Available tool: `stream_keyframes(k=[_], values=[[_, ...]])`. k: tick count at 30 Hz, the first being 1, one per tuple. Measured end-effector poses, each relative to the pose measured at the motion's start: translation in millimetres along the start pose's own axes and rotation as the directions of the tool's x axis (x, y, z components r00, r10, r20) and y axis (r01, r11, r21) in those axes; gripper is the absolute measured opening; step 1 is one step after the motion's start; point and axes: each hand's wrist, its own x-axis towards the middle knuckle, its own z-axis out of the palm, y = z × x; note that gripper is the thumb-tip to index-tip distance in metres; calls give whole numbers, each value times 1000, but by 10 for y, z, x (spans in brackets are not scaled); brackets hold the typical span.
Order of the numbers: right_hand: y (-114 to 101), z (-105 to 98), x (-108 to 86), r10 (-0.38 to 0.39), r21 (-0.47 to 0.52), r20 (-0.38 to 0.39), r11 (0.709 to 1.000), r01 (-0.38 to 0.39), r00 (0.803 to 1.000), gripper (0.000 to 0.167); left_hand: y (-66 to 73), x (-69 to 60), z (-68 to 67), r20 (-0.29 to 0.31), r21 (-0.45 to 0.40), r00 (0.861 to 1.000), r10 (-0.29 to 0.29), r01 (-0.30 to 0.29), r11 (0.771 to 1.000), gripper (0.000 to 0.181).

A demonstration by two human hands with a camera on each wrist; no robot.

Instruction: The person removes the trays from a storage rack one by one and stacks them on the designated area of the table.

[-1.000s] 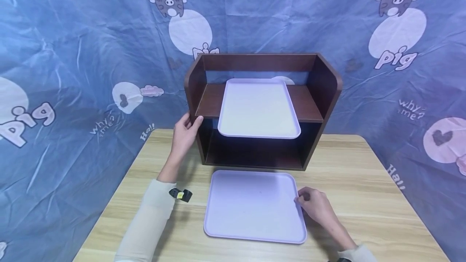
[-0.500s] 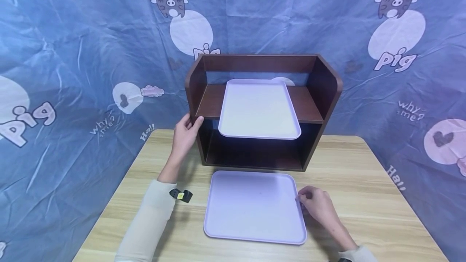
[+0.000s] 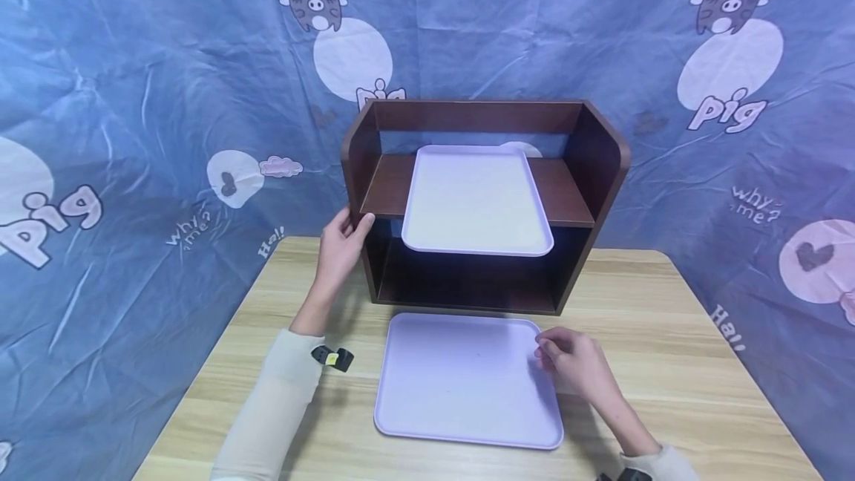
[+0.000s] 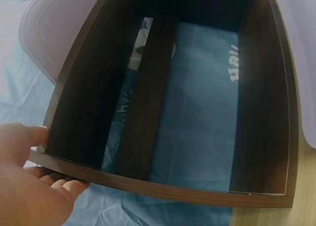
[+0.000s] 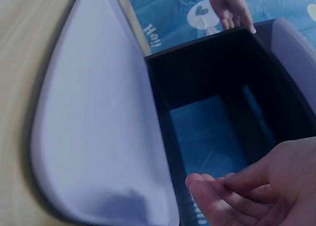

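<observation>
A dark brown wooden shelf [image 3: 572, 280] with two levels stands on the table. My left hand [image 3: 341, 243] grips its left side panel, thumb at the front edge and fingers round the outer face, as the left wrist view shows. One pale purple tray [image 3: 476, 199] lies on the upper level, its near end jutting past the front edge. Flat on the table before the shelf is a second purple tray [image 3: 467, 384]. Over that tray's right rim hovers my right hand [image 3: 577, 362]. Its fingers are loosely bent and hold nothing; the right wrist view shows them apart from the tray.
The wooden table [image 3: 641, 332] extends on both sides of the shelf. Behind it and at both sides hangs a blue cloth [image 3: 167, 80] with pig prints. The lower compartment [image 4: 197, 107] has an open back through which the cloth shows.
My right hand has left the lower tray's right rim, rising a little and shifting forward and left. The left hand, the shelf and both trays stay put.
</observation>
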Motion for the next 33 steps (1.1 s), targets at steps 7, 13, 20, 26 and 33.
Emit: stream_keyframes(k=[7, 13, 20, 26, 33], values=[[-166, 16, 6, -50, 123, 31, 991, 46, 998, 17, -19, 3, -1, 1, 0, 1000, 5, -5, 1000, 51], [-325, 60, 0, -143, 197, 35, 971, 133, 989, 17, -30, 2, -5, 15, -29, 1000, 16, -15, 999, 52], [-504, 105, 19, -249, 251, 9, 938, 239, 969, 17, -37, 8, -6, 25, -47, 999, 31, -30, 998, 54], [-696, 101, 48, -252, 306, -3, 921, 241, 968, 24, -37, 12, -13, 25, -34, 999, 25, -25, 999, 55], [-827, 99, 119, -271, 419, 20, 876, 238, 962, 31, -23, 17, -20, 40, -42, 999, 18, -16, 999, 56]])
